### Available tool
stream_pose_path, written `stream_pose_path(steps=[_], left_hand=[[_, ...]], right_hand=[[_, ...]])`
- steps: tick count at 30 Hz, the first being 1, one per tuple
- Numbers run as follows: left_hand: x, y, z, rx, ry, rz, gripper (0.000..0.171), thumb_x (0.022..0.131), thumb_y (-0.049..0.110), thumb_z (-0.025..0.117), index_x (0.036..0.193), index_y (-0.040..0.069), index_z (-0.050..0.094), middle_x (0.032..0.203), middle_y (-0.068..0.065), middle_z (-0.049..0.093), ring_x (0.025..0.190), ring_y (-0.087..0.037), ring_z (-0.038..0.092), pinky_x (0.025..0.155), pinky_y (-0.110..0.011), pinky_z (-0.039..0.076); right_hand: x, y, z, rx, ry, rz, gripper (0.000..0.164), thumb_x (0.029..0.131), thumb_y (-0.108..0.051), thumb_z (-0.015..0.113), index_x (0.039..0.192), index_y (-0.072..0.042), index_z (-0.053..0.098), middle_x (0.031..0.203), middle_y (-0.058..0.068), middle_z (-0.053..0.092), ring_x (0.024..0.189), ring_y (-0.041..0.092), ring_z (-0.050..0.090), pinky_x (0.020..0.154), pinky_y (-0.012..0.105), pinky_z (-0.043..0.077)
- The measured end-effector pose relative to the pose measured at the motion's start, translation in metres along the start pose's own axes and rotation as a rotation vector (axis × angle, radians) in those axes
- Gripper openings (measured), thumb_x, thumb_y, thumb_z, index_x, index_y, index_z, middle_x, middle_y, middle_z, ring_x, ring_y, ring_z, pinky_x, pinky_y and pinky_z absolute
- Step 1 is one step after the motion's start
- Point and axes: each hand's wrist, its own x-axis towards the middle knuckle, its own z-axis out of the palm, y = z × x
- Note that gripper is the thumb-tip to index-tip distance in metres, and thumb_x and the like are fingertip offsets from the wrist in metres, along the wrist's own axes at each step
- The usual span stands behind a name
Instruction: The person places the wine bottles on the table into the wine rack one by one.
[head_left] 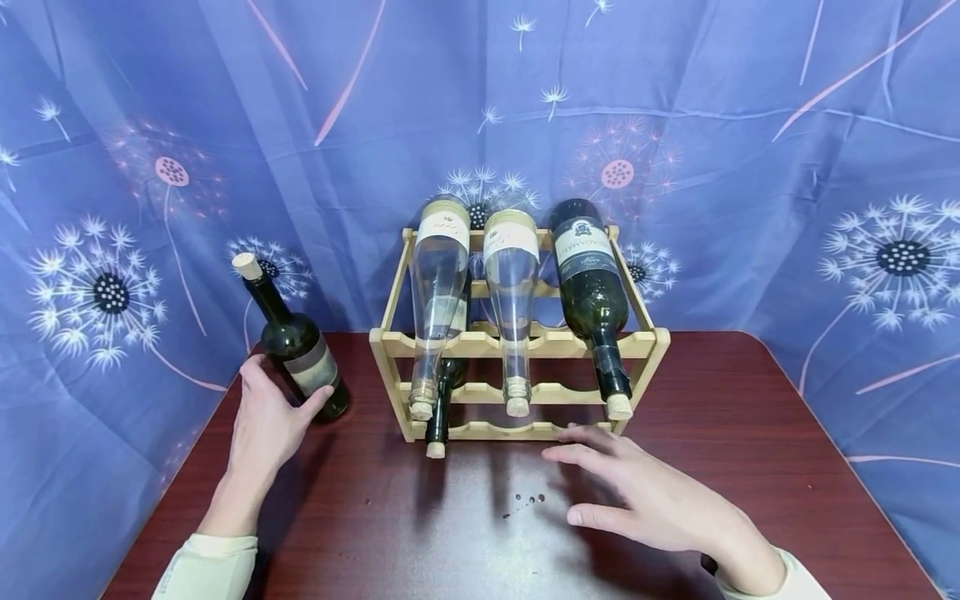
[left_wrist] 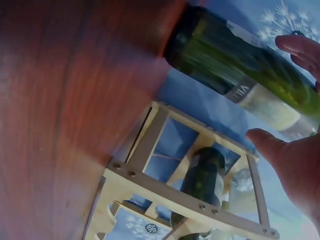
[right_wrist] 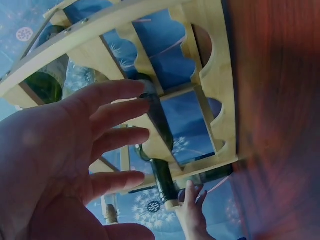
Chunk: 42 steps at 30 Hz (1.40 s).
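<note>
A dark green wine bottle (head_left: 303,354) with a cork stands on the table to the left of the rack. My left hand (head_left: 262,417) is around its lower part, the thumb stretched across the label side; in the left wrist view a gap shows between the thumb (left_wrist: 272,145) and the glass. My right hand (head_left: 637,487) hovers before the right front of the wooden wine rack (head_left: 525,343), fingers spread and holding nothing. Two clear corked bottles, left (head_left: 438,283) and middle (head_left: 512,275), and a dark labelled bottle (head_left: 592,283) lie on the rack's top tier, necks forward.
Another dark bottle (head_left: 438,417) lies lower in the rack at the left, its corked neck jutting out in front. Small dark spots (head_left: 532,499) mark the reddish table (head_left: 420,533) before the rack. A blue dandelion-print curtain (head_left: 337,192) hangs behind and at both sides.
</note>
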Motion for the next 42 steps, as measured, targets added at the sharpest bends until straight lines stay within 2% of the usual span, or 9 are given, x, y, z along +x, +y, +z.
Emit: stream_pose_path(steps=[6,12,19,23,29,36,42], left_hand=[[0.006,-0.007,0.01,-0.059,0.007,-0.001,0.096,0.074,0.038,0.082,0.141,0.003,0.022,0.125,-0.026,0.044,0.113,-0.042,0.047,0.09,-0.055,0.037],[0.012,-0.012,0.017,-0.106,-0.007,-0.029,0.097,0.075,0.04,0.081,0.141,0.001,0.022,0.123,-0.028,0.048,0.115,-0.043,0.048,0.094,-0.055,0.037],[0.016,-0.012,0.015,-0.12,-0.038,-0.103,0.099,0.075,0.051,0.077,0.144,0.005,0.023,0.123,-0.027,0.052,0.113,-0.043,0.051,0.093,-0.056,0.039],[0.017,-0.012,0.014,-0.112,-0.065,-0.131,0.102,0.073,0.055,0.077,0.145,0.006,0.024,0.125,-0.025,0.052,0.115,-0.042,0.05,0.093,-0.056,0.038],[0.018,-0.013,0.014,-0.116,-0.074,-0.124,0.098,0.074,0.055,0.075,0.143,0.005,0.026,0.124,-0.024,0.052,0.116,-0.042,0.05,0.094,-0.056,0.037],[0.016,-0.015,0.011,-0.121,-0.071,-0.12,0.097,0.072,0.054,0.078,0.141,0.006,0.03,0.122,-0.022,0.054,0.113,-0.041,0.052,0.092,-0.056,0.038],[0.014,-0.013,0.005,-0.121,-0.094,-0.095,0.096,0.072,0.052,0.079,0.14,0.006,0.03,0.122,-0.021,0.054,0.112,-0.04,0.053,0.092,-0.057,0.039]], right_hand=[[-0.002,0.009,0.009,-0.071,0.052,-0.073,0.064,0.089,-0.054,0.06,0.146,-0.039,0.035,0.153,-0.005,0.027,0.136,0.021,0.031,0.095,0.047,0.041],[-0.002,0.01,0.014,-0.109,0.1,-0.125,0.068,0.086,-0.049,0.066,0.146,-0.035,0.037,0.154,-0.005,0.024,0.137,0.023,0.031,0.095,0.048,0.04],[-0.003,0.01,0.012,-0.085,0.035,-0.074,0.068,0.088,-0.053,0.062,0.147,-0.041,0.032,0.155,-0.005,0.025,0.14,0.021,0.027,0.099,0.048,0.038],[-0.003,0.01,0.012,-0.096,0.022,-0.076,0.067,0.089,-0.055,0.058,0.147,-0.042,0.03,0.154,-0.004,0.026,0.139,0.024,0.028,0.098,0.05,0.038],[-0.004,0.009,0.012,-0.11,0.031,-0.086,0.065,0.09,-0.057,0.055,0.147,-0.04,0.031,0.153,-0.007,0.025,0.137,0.025,0.031,0.097,0.05,0.04],[-0.004,0.009,0.012,-0.115,0.035,-0.069,0.067,0.089,-0.06,0.054,0.147,-0.041,0.029,0.153,-0.011,0.025,0.137,0.02,0.031,0.099,0.045,0.039],[-0.004,0.008,0.01,-0.116,0.035,-0.07,0.067,0.089,-0.059,0.055,0.148,-0.039,0.03,0.152,-0.009,0.028,0.135,0.019,0.033,0.098,0.045,0.04]])
